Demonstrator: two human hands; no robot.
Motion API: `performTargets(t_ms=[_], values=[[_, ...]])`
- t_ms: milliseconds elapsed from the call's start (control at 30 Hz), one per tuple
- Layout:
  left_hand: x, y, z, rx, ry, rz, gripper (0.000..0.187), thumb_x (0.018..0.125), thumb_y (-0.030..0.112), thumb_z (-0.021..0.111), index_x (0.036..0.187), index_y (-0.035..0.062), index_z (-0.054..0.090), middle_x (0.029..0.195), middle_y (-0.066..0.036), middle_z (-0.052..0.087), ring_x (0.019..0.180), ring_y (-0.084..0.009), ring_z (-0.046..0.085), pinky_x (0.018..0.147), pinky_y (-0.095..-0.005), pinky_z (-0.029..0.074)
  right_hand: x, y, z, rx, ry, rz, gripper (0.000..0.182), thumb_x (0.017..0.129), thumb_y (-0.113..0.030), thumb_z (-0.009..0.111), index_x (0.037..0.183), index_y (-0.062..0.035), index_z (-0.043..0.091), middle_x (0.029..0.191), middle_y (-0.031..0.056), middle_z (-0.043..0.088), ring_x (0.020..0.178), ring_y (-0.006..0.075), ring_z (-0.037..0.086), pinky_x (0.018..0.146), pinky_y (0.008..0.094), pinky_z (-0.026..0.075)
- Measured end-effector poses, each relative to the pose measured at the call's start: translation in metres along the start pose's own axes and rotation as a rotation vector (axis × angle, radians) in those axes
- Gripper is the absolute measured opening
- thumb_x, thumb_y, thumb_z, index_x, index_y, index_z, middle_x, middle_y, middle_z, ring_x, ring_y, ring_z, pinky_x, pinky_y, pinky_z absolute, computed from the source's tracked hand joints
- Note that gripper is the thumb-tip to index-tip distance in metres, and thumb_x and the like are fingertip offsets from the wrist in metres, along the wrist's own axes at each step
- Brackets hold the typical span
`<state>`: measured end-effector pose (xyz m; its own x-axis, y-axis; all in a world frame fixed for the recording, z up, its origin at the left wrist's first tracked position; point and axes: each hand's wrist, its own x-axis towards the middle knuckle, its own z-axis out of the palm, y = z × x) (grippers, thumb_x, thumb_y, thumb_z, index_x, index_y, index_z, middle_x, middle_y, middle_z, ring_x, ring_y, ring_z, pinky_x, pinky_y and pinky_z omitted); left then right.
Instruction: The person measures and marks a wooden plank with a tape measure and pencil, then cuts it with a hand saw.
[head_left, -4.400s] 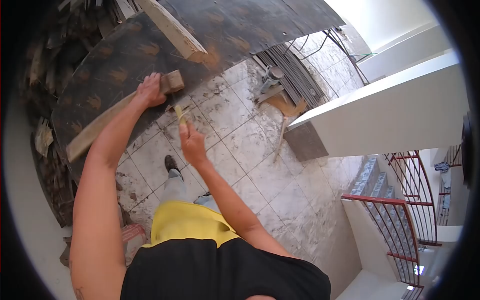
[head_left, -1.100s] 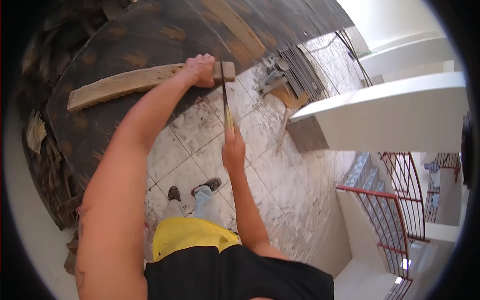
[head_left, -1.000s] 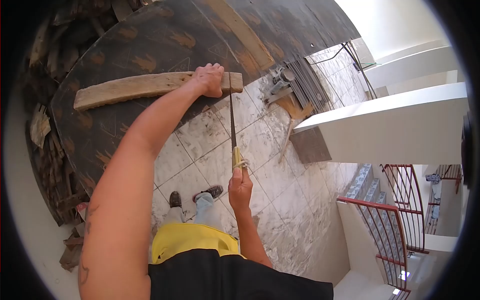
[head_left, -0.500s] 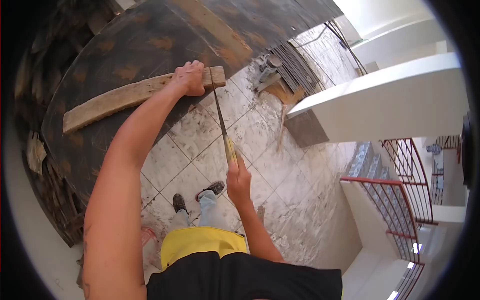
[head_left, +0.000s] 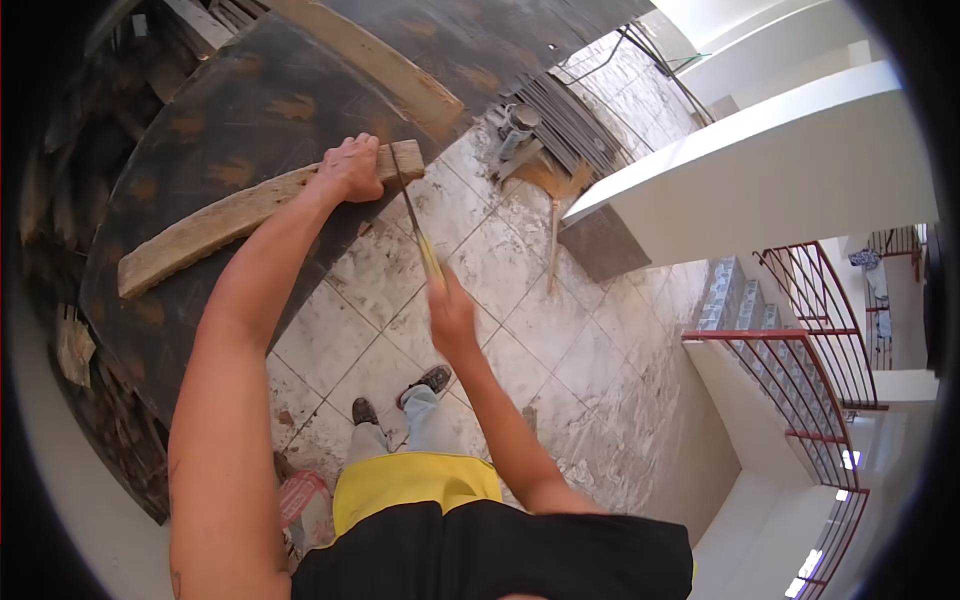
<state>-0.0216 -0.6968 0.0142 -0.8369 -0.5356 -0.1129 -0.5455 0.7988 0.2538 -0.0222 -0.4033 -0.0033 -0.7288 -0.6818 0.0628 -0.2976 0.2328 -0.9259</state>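
A curved wooden board (head_left: pixel 215 222) lies across the dark table (head_left: pixel 250 140), its right end at the table's edge. Gripping that board near its right end is my left hand (head_left: pixel 352 168), fingers over the top. My right hand (head_left: pixel 451 312) is closed around the yellow handle of a handsaw (head_left: pixel 409 203). The saw's narrow blade rests across the board's end, just right of my left hand. Teeth and cut are too small to make out.
Another plank (head_left: pixel 375 55) lies on the table's far part. Scrap wood (head_left: pixel 75 345) is piled at the left. Beyond the table are stacked bars (head_left: pixel 575 125), a can (head_left: pixel 522 117) and a low white wall (head_left: pixel 760 165). Stairs with red railing (head_left: pixel 800 360) stand at the right.
My right hand and the saw have moved up toward the board. The camera view has shifted slightly. My left hand keeps its hold on the board.
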Motion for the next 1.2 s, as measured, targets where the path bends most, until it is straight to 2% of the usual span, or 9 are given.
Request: performTargets(t_ms=[100, 200, 333, 567, 767, 867, 1000, 1100, 1200], values=[[-0.001, 0.005, -0.003, 0.018, 0.012, -0.034, 0.050, 0.073, 0.023, 0.065, 0.118, 0.0021, 0.055, 0.124, -0.017, 0.057, 0.119, -0.0355, 0.055, 0.100, -0.0446, 0.049, 0.121, -0.011, 0.047, 0.042, 0.008, -0.172, 0.047, 0.103, -0.035, 0.045, 0.131, 0.0019, 0.054, 0.084, 0.0255, 0.063, 0.080, 0.0365, 0.066, 0.072, 0.0439, 0.050], [0.004, 0.002, -0.006, -0.021, 0.018, -0.028, 0.050, 0.073, 0.022, 0.065, 0.118, 0.0018, 0.055, 0.123, -0.017, 0.057, 0.120, -0.0354, 0.055, 0.099, -0.0449, 0.049, 0.085, -0.010, 0.031, 0.110, -0.058, -0.017, 0.051, 0.104, -0.038, 0.045, 0.130, 0.0058, 0.054, 0.080, 0.0165, 0.059, 0.074, 0.0299, 0.059, 0.071, 0.0398, 0.048], [0.004, -0.002, -0.003, -0.013, 0.007, -0.014, 0.049, 0.072, 0.021, 0.065, 0.116, 0.0014, 0.055, 0.122, -0.017, 0.057, 0.119, -0.0356, 0.055, 0.099, -0.0453, 0.049, -0.058, -0.006, -0.028, -0.038, -0.002, 0.126, 0.046, 0.101, -0.034, 0.049, 0.128, 0.0035, 0.055, 0.079, 0.0241, 0.062, 0.077, 0.0384, 0.064, 0.069, 0.0457, 0.049], [-0.008, 0.008, -0.007, 0.011, 0.024, -0.022, 0.054, 0.071, 0.024, 0.068, 0.119, 0.0024, 0.054, 0.126, -0.016, 0.055, 0.120, -0.0343, 0.054, 0.098, -0.0452, 0.050, 0.128, -0.008, 0.061, 0.014, 0.107, -0.144, 0.040, 0.102, -0.037, 0.049, 0.107, 0.0023, 0.054, 0.081, 0.0284, 0.060, 0.077, 0.0478, 0.059, 0.067, 0.0485, 0.046], [-0.003, 0.004, -0.010, 0.001, -0.032, -0.034, 0.057, 0.070, 0.024, 0.070, 0.121, 0.0036, 0.054, 0.126, -0.015, 0.056, 0.123, -0.0338, 0.053, 0.100, -0.0447, 0.049, -0.046, 0.009, -0.015, 0.011, -0.003, 0.177, 0.040, 0.103, -0.037, 0.048, 0.117, -0.0001, 0.055, 0.081, 0.0224, 0.061, 0.076, 0.0329, 0.064, 0.067, 0.0431, 0.047], [0.000, -0.003, -0.004, 0.013, 0.020, -0.011, 0.056, 0.070, 0.024, 0.070, 0.119, 0.0026, 0.055, 0.125, -0.015, 0.056, 0.120, -0.0336, 0.054, 0.099, -0.0435, 0.050, -0.040, 0.002, -0.018, -0.113, 0.047, -0.034, 0.040, 0.102, -0.037, 0.048, 0.118, -0.0004, 0.055, 0.082, 0.0219, 0.061, 0.074, 0.0344, 0.063, 0.066, 0.0431, 0.048], [-0.005, 0.002, 0.002, 0.002, 0.058, 0.027, 0.054, 0.070, 0.024, 0.069, 0.118, 0.0020, 0.056, 0.123, -0.016, 0.057, 0.119, -0.0330, 0.055, 0.098, -0.0431, 0.050, 0.131, -0.006, 0.065, -0.009, 0.087, -0.140, 0.042, 0.103, -0.040, 0.046, 0.106, 0.0012, 0.052, 0.084, 0.0284, 0.060, 0.077, 0.0489, 0.057, 0.068, 0.0494, 0.045], [-0.010, 0.001, -0.013, 0.001, 0.040, 0.000, 0.053, 0.071, 0.024, 0.069, 0.118, 0.0023, 0.056, 0.124, -0.016, 0.057, 0.120, -0.0329, 0.054, 0.099, -0.0432, 0.050, 0.105, -0.022, 0.049, 0.021, 0.040, -0.052, 0.041, 0.103, -0.039, 0.046, 0.106, 0.0012, 0.052, 0.084, 0.0287, 0.060, 0.078, 0.0494, 0.057, 0.069, 0.0491, 0.045], [-0.005, 0.004, -0.012, -0.021, 0.009, -0.006, 0.053, 0.072, 0.025, 0.068, 0.119, 0.0024, 0.056, 0.125, -0.016, 0.057, 0.121, -0.0329, 0.054, 0.100, -0.0433, 0.049, -0.026, 0.005, -0.004, -0.049, 0.015, 0.087, 0.041, 0.103, -0.037, 0.047, 0.118, 0.0010, 0.053, 0.082, 0.0208, 0.063, 0.076, 0.0299, 0.063, 0.072, 0.0411, 0.049]])
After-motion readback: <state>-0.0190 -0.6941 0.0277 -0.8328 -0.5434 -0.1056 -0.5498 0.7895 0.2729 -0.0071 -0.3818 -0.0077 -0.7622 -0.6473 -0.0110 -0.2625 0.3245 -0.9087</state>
